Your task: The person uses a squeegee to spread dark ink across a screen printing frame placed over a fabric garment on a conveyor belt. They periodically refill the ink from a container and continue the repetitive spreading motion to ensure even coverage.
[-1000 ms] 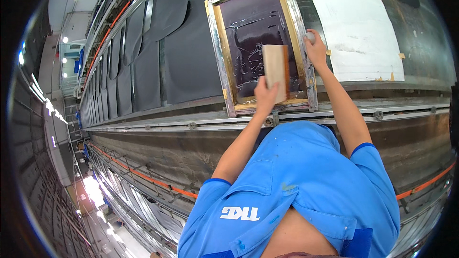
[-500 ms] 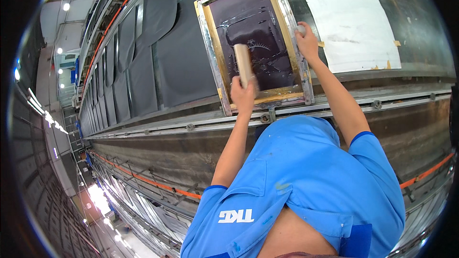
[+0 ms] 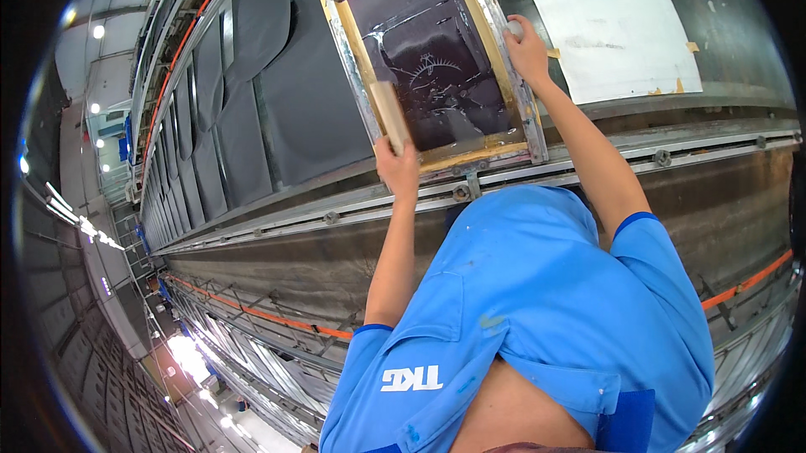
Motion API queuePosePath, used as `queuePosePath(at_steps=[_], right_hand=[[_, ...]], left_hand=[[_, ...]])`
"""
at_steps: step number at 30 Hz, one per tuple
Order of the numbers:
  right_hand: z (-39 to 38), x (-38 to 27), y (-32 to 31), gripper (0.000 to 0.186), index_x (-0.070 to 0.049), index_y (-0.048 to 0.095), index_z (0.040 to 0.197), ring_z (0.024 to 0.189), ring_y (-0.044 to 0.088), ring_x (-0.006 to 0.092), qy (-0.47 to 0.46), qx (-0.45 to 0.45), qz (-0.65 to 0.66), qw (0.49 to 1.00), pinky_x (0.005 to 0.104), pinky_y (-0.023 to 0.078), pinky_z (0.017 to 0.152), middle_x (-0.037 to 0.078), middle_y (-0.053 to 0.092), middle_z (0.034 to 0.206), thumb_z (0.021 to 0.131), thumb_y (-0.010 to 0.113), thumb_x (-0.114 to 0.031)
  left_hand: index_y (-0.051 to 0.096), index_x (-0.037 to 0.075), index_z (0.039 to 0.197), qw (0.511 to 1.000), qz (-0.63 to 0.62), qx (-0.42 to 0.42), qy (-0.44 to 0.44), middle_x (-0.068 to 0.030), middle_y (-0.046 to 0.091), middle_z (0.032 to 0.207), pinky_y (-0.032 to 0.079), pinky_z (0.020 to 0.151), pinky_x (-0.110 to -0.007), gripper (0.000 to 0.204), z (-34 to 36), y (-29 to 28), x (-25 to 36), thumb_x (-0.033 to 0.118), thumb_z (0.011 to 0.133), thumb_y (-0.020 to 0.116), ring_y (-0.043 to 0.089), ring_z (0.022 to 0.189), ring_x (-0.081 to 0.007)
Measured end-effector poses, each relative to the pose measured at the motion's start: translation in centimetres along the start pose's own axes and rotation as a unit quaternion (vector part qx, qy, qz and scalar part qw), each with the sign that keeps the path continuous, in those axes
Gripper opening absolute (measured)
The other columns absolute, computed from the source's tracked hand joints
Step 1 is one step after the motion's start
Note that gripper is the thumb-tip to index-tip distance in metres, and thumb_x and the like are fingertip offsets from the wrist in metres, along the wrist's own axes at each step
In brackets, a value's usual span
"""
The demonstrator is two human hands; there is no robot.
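In front of me lies a screen-printing frame [image 3: 536, 136] with a metal border, tan tape strips along its inner sides and a dark purple mesh [image 3: 420, 20] smeared with wet, shiny ink. Pale crown-like line work shows mid-mesh. My left hand [image 3: 396, 166] is closed round the lower end of a beige squeegee [image 3: 389, 113], which leans over the mesh's lower left side. At the frame's right rail, my right hand [image 3: 529, 54] is closed on a small whitish round piece [image 3: 514, 29]; whether it is fixed to the frame is hidden by the fingers.
Dark grey cut panels [image 3: 306, 109] line the long table to the left. Right of the frame a white sheet [image 3: 600, 29] is taped down. A metal rail [image 3: 336, 218] with bolts runs along the table's near edge, close to my body.
My left hand has carried the squeegee left and toward the frame's lower left side, uncovering the pale line work. The right hand keeps its hold. The whole view has shifted slightly.
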State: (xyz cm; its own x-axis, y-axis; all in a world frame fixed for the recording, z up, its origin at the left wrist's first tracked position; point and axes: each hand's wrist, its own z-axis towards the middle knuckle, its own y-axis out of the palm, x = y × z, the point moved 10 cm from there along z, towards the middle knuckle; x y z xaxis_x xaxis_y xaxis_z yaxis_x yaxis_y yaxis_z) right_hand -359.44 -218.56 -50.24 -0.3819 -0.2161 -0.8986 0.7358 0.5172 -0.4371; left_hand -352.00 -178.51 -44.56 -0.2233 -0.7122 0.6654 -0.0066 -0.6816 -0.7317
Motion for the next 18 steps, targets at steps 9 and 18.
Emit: queuePosePath(at_steps=[9, 18], right_hand=[[0.1, -0.4, 0.2, 0.039, -0.017, 0.060, 0.129, 0.090, 0.070, 0.0394, -0.009, -0.008, 0.018, 1.000, 0.0459, 0.052, 0.082, 0.021, 0.072, 0.092, 0.092, 0.063, -0.031], [0.1, 0.2, 0.4, 0.039, -0.018, 0.060, 0.128, 0.091, 0.069, 0.0395, 0.000, -0.019, 0.017, 1.000, 0.0469, 0.052, 0.082, 0.020, 0.072, 0.091, 0.091, 0.064, -0.031]], left_hand=[[0.053, -0.003, 0.100, 0.953, -0.288, -0.077, -0.046, -0.0143, 0.063, 0.088, 0.049, 0.077, -0.036, 0.034, -1.6, 10.7, 8.3, 0.016, 0.086, 0.077, 0.058, 0.082, -0.0189], [0.056, 0.000, 0.098, 0.993, -0.082, -0.082, -0.017, -0.0163, 0.065, 0.087, 0.050, 0.074, -0.040, 0.035, 0.0, 4.8, -0.1, 0.019, 0.080, 0.079, 0.064, 0.080, -0.0266]])
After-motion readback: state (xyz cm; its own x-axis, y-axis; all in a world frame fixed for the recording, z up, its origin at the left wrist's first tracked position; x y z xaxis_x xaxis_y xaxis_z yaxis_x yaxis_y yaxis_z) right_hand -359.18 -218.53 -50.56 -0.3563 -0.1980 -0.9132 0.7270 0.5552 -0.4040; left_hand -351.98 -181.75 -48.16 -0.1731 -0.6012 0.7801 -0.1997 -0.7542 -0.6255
